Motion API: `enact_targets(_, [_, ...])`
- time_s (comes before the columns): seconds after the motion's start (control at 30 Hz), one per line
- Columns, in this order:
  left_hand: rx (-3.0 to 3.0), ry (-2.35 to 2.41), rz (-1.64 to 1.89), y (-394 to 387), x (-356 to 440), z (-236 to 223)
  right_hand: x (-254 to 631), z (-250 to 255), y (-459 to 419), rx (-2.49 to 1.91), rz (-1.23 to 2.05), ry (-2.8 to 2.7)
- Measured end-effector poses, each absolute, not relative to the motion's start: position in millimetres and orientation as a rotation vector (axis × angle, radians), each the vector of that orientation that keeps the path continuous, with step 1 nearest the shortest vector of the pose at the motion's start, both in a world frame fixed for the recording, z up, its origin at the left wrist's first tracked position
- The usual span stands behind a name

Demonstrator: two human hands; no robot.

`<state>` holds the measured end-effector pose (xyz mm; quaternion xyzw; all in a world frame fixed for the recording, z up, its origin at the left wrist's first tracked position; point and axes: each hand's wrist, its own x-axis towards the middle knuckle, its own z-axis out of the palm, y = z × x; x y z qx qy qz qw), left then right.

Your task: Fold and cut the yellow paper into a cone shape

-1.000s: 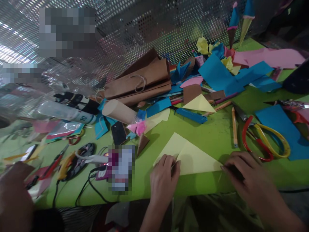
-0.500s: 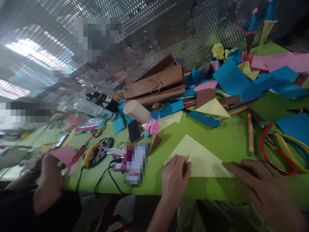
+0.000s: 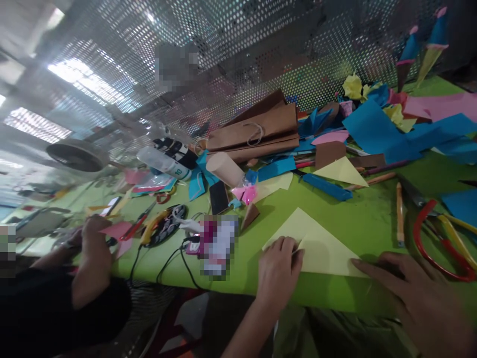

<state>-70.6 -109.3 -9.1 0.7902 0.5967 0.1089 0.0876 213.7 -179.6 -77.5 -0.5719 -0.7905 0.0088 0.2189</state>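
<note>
The folded pale yellow paper (image 3: pixel 328 251) lies flat on the green surface (image 3: pixel 372 219), close to its near edge, in front of the person and between the two hands. It forms a broad triangle: the peak points away from the body, and the long side runs left to right, about in line with the surface's edge, dipping slightly towards the right. The left hand (image 3: pixel 281 266) is the nearer to the paper's middle; it rests over the left part, fingers curled, the thumb close beside the index finger, and the two seem to pinch a pale edge between them. From that hand most of the paper stretches rightward. The right hand (image 3: pixel 413 293) lies beyond the opposite end, its index finger reaching left to touch the right corner; its thumb cannot be made out, so whether it grips there cannot be told. Farther out, a small brown paper triangle (image 3: pixel 249 217) lies past the left hand, a pencil (image 3: pixel 400 214) and a red scissor handle (image 3: pixel 417 231) lie beyond the right hand, and a co-worker's hand (image 3: pixel 97 236) is well apart at far left.
</note>
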Motion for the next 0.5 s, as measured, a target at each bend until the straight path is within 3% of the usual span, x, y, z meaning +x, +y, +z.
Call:
enact_targets(0.17, [2.595,1.728,0.467,-114.7,-64.5,-15.5,211.6,-71.8,-177.8,-1.588,0.053,-2.166])
enact_targets(0.5, [2.784,1.293,0.124,-145.0,-72.4,-18.6,207.7,-67.1,-178.7,-1.596,0.053,-2.137])
